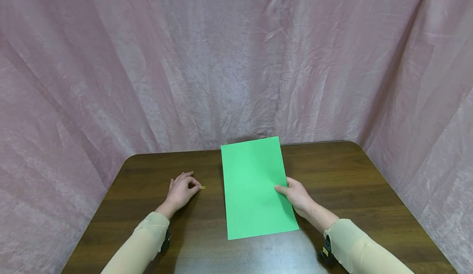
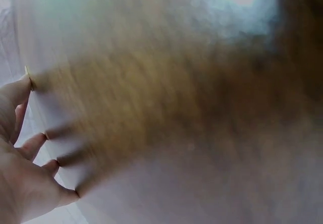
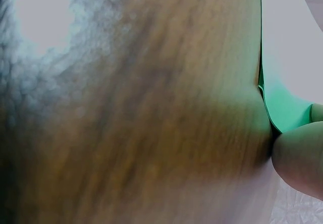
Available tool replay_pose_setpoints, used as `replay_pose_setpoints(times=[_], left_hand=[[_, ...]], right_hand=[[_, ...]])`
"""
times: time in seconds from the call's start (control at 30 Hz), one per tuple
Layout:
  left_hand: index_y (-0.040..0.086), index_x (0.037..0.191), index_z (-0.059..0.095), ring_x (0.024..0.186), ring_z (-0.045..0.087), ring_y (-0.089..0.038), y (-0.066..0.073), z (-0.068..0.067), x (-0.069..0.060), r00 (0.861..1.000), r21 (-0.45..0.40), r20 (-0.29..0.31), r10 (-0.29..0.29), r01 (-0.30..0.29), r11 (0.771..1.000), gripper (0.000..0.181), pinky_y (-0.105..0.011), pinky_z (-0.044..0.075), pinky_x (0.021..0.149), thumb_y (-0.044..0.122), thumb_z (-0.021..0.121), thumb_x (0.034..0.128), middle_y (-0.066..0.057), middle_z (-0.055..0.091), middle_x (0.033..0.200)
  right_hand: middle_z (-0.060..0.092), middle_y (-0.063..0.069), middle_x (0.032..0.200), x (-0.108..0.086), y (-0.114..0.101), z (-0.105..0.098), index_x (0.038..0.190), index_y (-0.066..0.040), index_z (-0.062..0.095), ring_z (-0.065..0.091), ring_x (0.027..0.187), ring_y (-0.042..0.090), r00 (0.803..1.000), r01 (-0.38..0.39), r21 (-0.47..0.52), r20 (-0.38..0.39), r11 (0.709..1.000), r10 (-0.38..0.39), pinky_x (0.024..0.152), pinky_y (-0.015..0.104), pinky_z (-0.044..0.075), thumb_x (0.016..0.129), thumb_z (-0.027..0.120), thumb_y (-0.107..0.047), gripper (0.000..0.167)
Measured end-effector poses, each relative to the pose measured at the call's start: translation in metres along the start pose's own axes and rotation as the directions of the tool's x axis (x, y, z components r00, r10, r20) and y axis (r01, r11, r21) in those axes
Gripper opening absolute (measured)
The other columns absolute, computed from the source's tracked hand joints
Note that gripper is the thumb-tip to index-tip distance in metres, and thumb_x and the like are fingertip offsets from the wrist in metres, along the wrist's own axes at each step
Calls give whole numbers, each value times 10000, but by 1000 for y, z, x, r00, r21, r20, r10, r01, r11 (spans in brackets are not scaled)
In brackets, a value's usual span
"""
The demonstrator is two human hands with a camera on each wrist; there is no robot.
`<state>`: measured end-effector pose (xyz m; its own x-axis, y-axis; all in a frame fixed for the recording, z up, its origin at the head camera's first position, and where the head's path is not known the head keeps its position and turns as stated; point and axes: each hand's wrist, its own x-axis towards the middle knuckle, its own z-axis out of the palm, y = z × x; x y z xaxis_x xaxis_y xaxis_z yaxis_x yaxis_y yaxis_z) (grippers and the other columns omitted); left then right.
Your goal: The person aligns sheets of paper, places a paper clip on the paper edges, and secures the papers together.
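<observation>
Left grip pinches yellow clip; green sheet right of it, long axis up-frame; right grip pinches its right edge

Bright head view, glare on tabletop, blurred wrist views, shadows by fingers

No legible lettering — anywhere
</observation>
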<state>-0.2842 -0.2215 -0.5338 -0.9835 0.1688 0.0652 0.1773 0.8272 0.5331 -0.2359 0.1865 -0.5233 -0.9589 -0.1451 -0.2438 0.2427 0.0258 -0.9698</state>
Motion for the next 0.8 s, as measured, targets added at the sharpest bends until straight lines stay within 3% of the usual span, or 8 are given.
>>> replay_pose_setpoints(times=[0.33,0.8], left_hand=[[223,943,737,1493,250,-452,-3,1,-1,1000,-21,1,-4,4,1000,54,-748,20,1147,272,749,963,-189,442,1558],[223,935,731,1488,259,-455,-3,4,-1,1000,19,-2,3,-3,1000,71,-752,33,1146,283,737,972,-189,438,1560]], right_hand=[[719,149,1116,-1,-2,0,1415,59,505,721,905,239,1000,11,-3,6,1000,-11,760,389,600,1051,577,-104,405],[712,132,1125,0,0,0,1426,46,508,716,921,247,1000,5,-16,-10,1000,-5,770,398,598,1053,567,-96,403]])
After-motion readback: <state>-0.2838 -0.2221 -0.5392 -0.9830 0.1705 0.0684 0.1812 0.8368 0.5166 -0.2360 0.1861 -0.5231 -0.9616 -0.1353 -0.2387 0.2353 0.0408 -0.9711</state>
